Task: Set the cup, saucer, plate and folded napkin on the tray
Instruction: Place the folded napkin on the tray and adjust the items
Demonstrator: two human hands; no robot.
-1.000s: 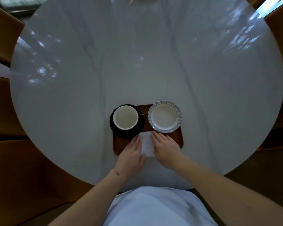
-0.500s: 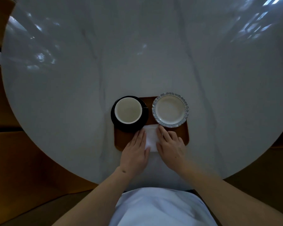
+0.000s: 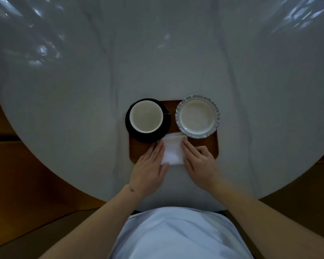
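A brown wooden tray (image 3: 209,146) was seen lying on a round white marble table (image 3: 82,109), close to the table's near edge. On the tray's far left corner a black saucer (image 3: 131,131) was set, its rim reaching a little past the tray's left and far edges. A white cup (image 3: 146,116) stood upright in the middle of the saucer, its dark handle pointed toward the right. On the tray's far right corner a white plate (image 3: 197,116) with a scalloped, blue-grey rim was placed, its rim slightly overhanging the tray's far and right edges. Cup and plate were seen to hold nothing.

A folded white napkin (image 3: 173,151) was laid along the middle of the tray's near edge, its far end tucked just in front of the saucer and the plate. It could not be told whether that far end touched either of them.

The left hand (image 3: 150,167) was rested flat at the napkin's left side, its fingers straight and together and laid along the napkin's left edge, its thumb at the napkin's near left corner. The right hand (image 3: 200,163) was rested at the napkin's right side, its index finger stretched along the right edge and the other fingers loosely bent upon the tray. Nothing was gripped by either hand; the napkin was only touched between them.
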